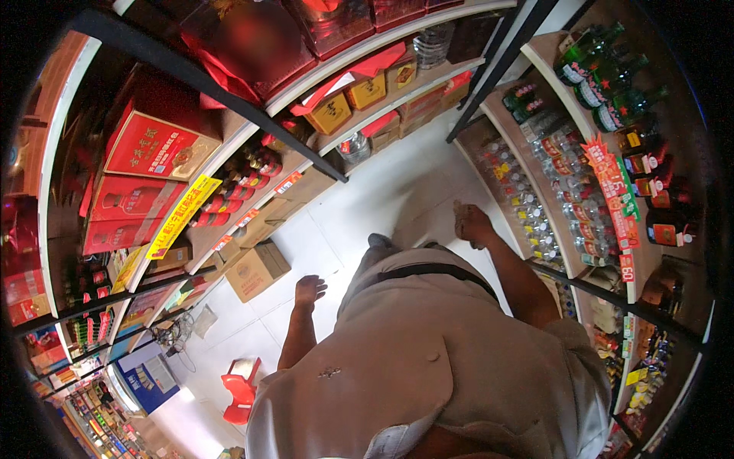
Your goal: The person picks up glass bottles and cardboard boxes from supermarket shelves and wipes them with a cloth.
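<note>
My left hand [310, 289] hangs beside my body over the white tiled floor, its fingers apart and nothing in them. On the other side, my right hand [473, 225] is near the lower shelves of bottles, fingers curled around a small brownish thing [459, 211], too blurred to name. Clear bottles with yellow and white caps [526, 215] stand on the low shelf beside that hand. A cardboard box [258, 271] sits on the floor beyond my left hand.
Shelves with red gift boxes [160, 146] and dark red bottles [243, 183] line the left. Green glass bottles [608, 86] stand on the upper right shelf [579, 97]. A red plastic chair [239, 390] and tangled cables [178, 338] are on the floor at lower left. Black metal posts [229, 97] frame the shelving.
</note>
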{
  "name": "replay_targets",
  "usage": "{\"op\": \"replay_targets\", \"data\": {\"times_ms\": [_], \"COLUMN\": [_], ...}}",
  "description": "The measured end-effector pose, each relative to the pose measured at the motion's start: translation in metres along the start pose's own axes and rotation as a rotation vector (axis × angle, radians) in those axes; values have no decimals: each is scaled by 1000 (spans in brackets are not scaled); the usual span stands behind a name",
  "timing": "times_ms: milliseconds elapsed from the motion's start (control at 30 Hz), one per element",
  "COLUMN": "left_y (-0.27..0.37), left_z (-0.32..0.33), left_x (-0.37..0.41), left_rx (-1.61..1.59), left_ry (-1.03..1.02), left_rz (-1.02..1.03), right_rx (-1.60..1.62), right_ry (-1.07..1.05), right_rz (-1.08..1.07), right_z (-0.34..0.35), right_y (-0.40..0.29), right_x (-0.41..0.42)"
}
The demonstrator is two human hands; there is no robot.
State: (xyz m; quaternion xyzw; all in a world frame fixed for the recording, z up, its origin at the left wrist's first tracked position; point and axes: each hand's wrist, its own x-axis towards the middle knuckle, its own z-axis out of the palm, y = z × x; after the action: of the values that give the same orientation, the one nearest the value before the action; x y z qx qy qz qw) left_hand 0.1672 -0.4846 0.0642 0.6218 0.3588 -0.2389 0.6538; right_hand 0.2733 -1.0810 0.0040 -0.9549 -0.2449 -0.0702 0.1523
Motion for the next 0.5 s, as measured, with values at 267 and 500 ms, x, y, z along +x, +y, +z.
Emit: {"op": "replay_targets", "data": {"times_ms": [267, 500], "left_y": [70, 211], "left_z": [34, 113], "left_x": [44, 45], "left_rx": [-71, -277], "left_ry": [-108, -262], "left_rz": [131, 297], "right_rx": [143, 300], "right_ry": [-312, -341], "right_rz": [476, 470], "right_z": [-74, -53], "right_y": [-69, -36], "right_x": [54, 93]}}
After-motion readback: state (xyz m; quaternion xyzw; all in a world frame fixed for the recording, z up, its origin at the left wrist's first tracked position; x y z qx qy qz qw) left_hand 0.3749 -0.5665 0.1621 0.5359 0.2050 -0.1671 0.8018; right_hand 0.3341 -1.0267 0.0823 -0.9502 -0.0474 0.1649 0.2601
